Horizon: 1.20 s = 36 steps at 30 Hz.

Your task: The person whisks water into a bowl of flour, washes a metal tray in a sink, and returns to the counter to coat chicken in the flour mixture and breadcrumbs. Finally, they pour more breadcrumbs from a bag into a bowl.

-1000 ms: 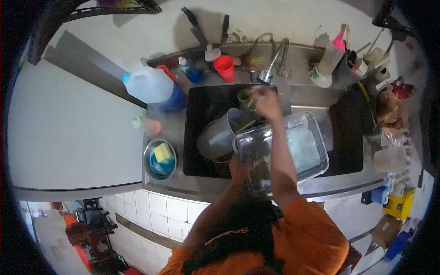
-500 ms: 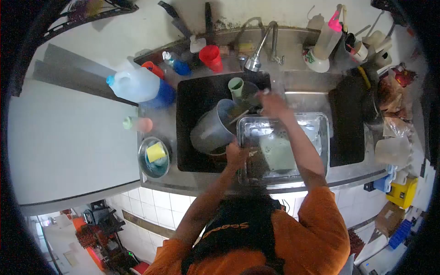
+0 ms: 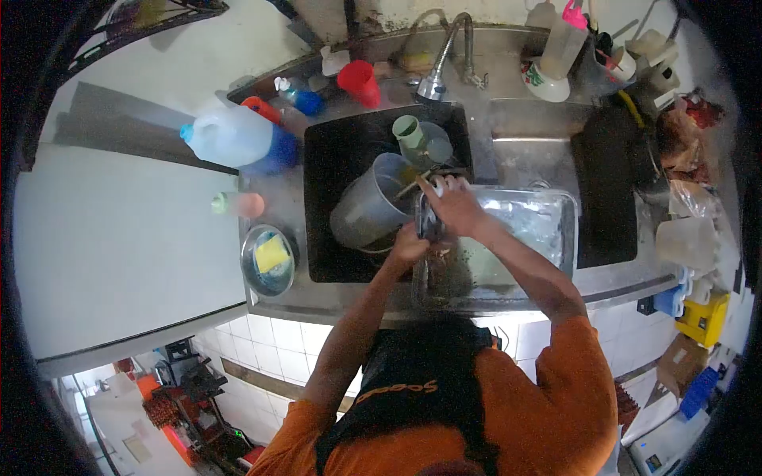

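My right hand [image 3: 456,208] curls over a dark, shiny piece [image 3: 429,220] at the left end of a clear rectangular container [image 3: 573,238]. Below it, my left hand [image 3: 410,246] closes round the near side of the same piece, whose kind I cannot make out. Cloudy water lies inside the container. Just left of my hands, a translucent plastic pitcher [image 3: 361,208] leans in the dark sink basin [image 3: 321,262], with a stick-like handle [image 3: 414,186] at its mouth. Behind it are a pale green cup [image 3: 409,131] and a clear cup [image 3: 436,146].
A faucet [image 3: 432,83] hangs over the sink's back edge. On the left counter are a steel bowl [image 3: 248,270] with a yellow sponge [image 3: 271,254], a large jug [image 3: 230,141] and a red cup [image 3: 359,83]. A second basin [image 3: 607,206] lies to the right.
My right hand has come down from beside the cups in the basin to the container's left end, close to my left hand. The camera view has shifted slightly.
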Motion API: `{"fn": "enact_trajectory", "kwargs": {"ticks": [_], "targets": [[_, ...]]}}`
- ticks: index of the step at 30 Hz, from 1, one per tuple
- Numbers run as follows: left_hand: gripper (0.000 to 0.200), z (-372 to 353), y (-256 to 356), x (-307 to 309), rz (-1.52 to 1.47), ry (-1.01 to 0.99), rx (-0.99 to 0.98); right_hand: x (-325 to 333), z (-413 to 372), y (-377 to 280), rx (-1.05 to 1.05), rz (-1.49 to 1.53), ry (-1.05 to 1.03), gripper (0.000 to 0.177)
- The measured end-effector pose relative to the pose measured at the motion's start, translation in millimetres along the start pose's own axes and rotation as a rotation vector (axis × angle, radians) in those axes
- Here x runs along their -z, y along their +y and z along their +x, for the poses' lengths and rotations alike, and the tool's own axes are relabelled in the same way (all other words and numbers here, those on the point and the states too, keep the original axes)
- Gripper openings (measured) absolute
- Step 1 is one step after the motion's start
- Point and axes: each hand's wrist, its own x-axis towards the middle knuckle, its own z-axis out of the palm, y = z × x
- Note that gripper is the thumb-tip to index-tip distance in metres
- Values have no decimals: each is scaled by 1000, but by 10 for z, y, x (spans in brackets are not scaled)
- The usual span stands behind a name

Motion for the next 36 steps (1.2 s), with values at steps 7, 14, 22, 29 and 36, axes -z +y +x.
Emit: {"fn": "enact_trajectory", "kwargs": {"ticks": [7, 14, 22, 29, 36], "targets": [[39, -221, 430, -292, 197, 296, 29, -17, -287, -225, -125, 12, -28, 84], [36, -189, 490, -389, 404, 396, 195, -191, -286, -245, -111, 75, -39, 87], [33, -79, -2, -514, 484, 296, 116, -214, -349, -267, -26, 27, 86, 52], [38, -492, 325, -431, 89, 252, 58, -256, -344, -105, -22, 52, 98, 46], [44, -701, 228, -496, 441, 111, 90, -411, -182, -266, 337, -49, -2, 26]]}}
